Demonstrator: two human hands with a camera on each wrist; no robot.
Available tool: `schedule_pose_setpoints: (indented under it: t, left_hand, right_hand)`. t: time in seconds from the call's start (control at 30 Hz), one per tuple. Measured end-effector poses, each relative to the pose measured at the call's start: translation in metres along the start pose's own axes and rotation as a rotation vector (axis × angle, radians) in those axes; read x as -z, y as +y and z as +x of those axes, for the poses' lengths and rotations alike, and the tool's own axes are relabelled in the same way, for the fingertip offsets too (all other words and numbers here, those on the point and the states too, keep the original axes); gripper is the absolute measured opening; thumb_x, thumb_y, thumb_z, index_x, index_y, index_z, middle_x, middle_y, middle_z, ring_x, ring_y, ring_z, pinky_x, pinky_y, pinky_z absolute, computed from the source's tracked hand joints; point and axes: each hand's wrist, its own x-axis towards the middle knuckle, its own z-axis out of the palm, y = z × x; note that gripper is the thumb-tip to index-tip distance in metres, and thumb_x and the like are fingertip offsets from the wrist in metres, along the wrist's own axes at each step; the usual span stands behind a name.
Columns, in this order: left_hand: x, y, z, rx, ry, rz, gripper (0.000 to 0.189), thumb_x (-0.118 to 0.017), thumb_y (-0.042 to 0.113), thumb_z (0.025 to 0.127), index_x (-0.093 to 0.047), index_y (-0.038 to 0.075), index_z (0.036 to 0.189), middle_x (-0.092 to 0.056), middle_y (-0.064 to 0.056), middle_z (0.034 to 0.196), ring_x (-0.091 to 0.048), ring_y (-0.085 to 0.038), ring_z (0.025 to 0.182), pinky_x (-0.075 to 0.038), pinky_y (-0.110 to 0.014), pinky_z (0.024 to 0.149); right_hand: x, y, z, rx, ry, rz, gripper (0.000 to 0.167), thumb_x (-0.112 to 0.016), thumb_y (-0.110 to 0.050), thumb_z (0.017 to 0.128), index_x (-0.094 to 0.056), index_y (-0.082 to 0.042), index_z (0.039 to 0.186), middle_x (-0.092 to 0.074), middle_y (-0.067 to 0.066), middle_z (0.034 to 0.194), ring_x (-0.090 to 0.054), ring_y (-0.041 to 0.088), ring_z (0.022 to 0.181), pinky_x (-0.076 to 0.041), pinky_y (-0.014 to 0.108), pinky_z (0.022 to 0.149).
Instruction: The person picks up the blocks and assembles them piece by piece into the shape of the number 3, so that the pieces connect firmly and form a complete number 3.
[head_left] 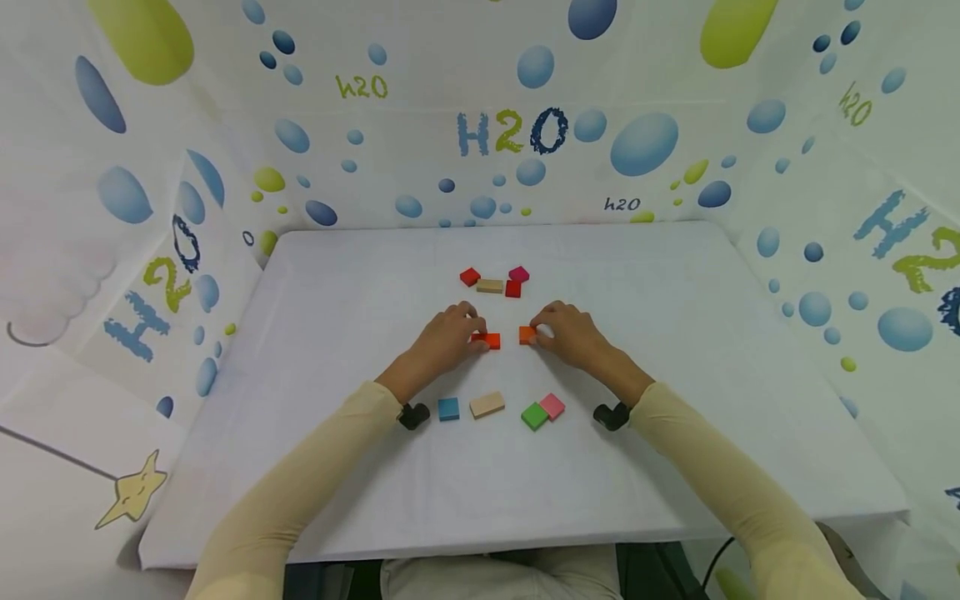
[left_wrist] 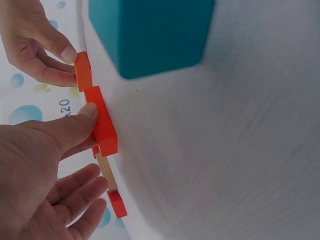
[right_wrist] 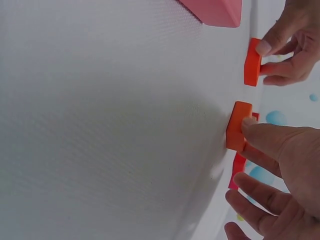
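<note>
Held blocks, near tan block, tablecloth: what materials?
Red-orange block, orange block: probably painted wood, smooth low sheen; even opaque colour, crisp edges. Plastic possible.
Tan block: likely bare wood, matte; pale woody colour, grain too small to tell.
Tablecloth: fabric, matte white; fine weave-like texture in the right wrist view. Fibre unclear.

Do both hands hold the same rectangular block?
No, the left hand pinches a red-orange rectangular block, the right hand a separate orange rectangular block.
</note>
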Motion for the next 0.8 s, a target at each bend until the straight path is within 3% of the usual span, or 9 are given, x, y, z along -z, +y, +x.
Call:
schedule_pose_setpoints:
  t: [0.8]
  left_hand:
    - [-0.001,-0.001,0.006,0.004,0.013,-0.006,0.030,-0.074,0.030,0.101,-0.074,0.015,0.127,-0.061,-0.013,0.136,-0.058,-0.030,0.125,-0.052,-0.046,0.109]
  right_hand:
    - [-0.011,-0.015,0.012,0.041,-0.008,0.038,0.038,-0.077,-0.031,0.099,-0.073,-0.015,0.132,-0.063,0.014,0.138,-0.057,0.033,0.130,-0.050,0.058,0.106]
